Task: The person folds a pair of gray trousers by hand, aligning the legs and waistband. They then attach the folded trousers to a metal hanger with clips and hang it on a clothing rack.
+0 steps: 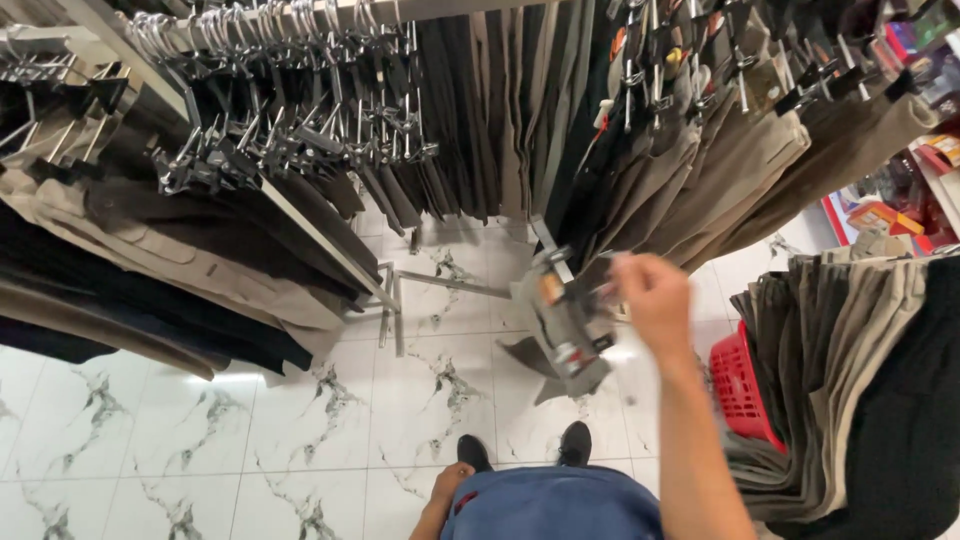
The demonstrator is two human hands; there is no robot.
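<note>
- Grey folded cloth trousers (pixel 565 325) with glossy card tags: matt woven fabric.
- Chrome metal clip hangers (pixel 290 110): bright, polished.
- White marble-patterned floor tiles (pixel 330 430): smooth, glossy, reflecting light.
- Red plastic basket (pixel 745 390): perforated, slightly shiny.
- Hanging brown and black trousers (pixel 700 170): matt cloth.

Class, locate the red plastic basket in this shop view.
In the head view, the red basket sits on the marble floor at lower right, beside the right arm and the stacked folded trousers.
</note>
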